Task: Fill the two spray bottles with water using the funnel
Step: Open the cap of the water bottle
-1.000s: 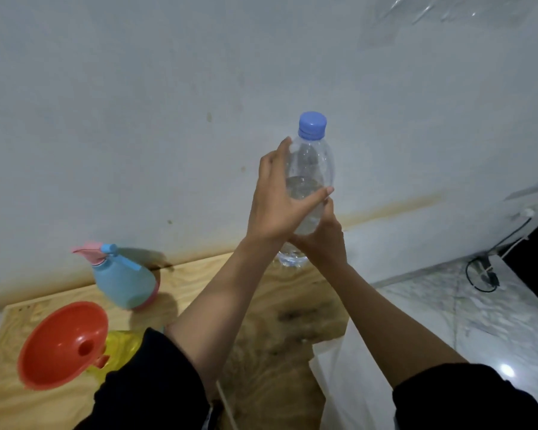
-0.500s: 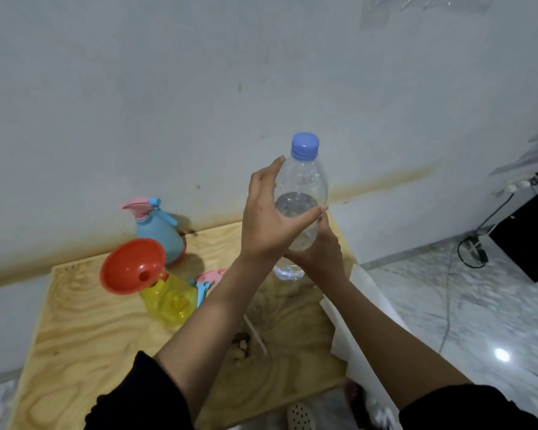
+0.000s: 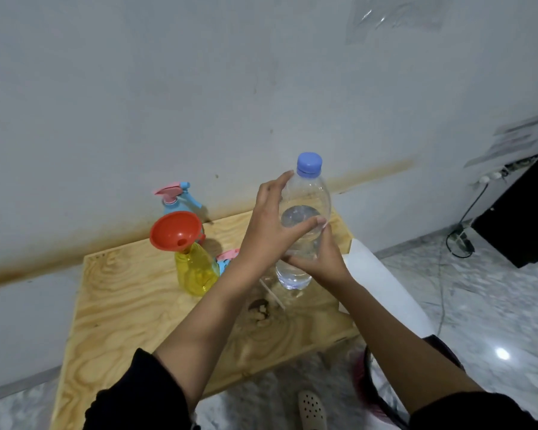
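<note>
As left hand [image 3: 267, 231] clasps bottle [image 3: 308, 193], funnel [image 3: 174, 231] in yellow sprayer [image 3: 196, 271]

The clear plastic water bottle [image 3: 305, 212] is wearing a periwinkle-blue screw cap [image 3: 309, 162], and the round orange-red plastic funnel [image 3: 174, 229] is topping the translucent yellow plastic spray bottle [image 3: 196, 271]. Near the far edge of the pale plywood table [image 3: 121, 305], which is showing swirling tan grain, the light-blue plastic spray bottle [image 3: 174, 207] is carrying a pink trigger head [image 3: 168, 191]. A rusty brown streak is running along the pale grey wall [image 3: 168, 88], and the stone floor [image 3: 479, 305] is showing grey-white marbling.
</note>
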A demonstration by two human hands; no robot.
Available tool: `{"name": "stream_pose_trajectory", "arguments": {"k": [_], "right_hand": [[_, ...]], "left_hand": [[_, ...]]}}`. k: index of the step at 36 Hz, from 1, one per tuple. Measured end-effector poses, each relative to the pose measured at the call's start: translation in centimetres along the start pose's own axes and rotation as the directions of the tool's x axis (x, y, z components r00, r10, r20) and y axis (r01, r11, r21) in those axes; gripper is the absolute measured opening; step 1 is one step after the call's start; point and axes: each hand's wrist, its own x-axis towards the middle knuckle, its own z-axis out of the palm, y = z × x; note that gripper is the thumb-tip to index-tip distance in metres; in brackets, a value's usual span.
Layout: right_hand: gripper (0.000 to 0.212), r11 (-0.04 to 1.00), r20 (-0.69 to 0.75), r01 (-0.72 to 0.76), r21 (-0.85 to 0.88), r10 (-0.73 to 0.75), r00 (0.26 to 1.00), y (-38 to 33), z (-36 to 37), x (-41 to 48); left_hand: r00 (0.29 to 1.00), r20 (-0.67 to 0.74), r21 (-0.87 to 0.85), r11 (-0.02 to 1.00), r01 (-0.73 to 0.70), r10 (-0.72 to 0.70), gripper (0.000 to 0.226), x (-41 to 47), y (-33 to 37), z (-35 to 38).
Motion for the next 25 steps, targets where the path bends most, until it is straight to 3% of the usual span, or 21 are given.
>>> {"name": "stream_pose_trajectory", "arguments": {"k": [4,9,13,19,25], "right_hand": [[0.081,0.993,-0.027,0.042,0.112,-0.039,0.999,-1.8,-1.0,-0.7],[0.103,0.987,-0.133,0.133,0.088,-0.121,0.984,-4.4,-1.4,-0.2],[0.108,0.984,-0.147,0.169,0.063,-0.158,0.976,-5.9,-1.3,0.5],[0.094,0.984,-0.212,0.176,0.020,-0.168,0.963,-6.4,-0.8,1.3],[0.091,0.983,-0.137,0.175,0.058,-0.166,0.977,-6.1,-1.8,1.7]], "left_hand": [[0.996,0.066,-0.024,0.998,-0.059,0.061,0.064,1.0,0.4,-1.4],[0.978,0.192,-0.142,0.988,-0.059,0.086,0.050,2.9,2.2,-2.8],[0.961,0.262,-0.172,0.984,-0.040,0.085,0.041,4.3,3.0,-3.1],[0.967,0.243,-0.187,0.982,-0.026,0.072,0.027,4.9,3.3,-3.2],[0.963,0.260,-0.272,0.962,0.004,0.070,0.026,5.0,3.7,-2.8]]}}
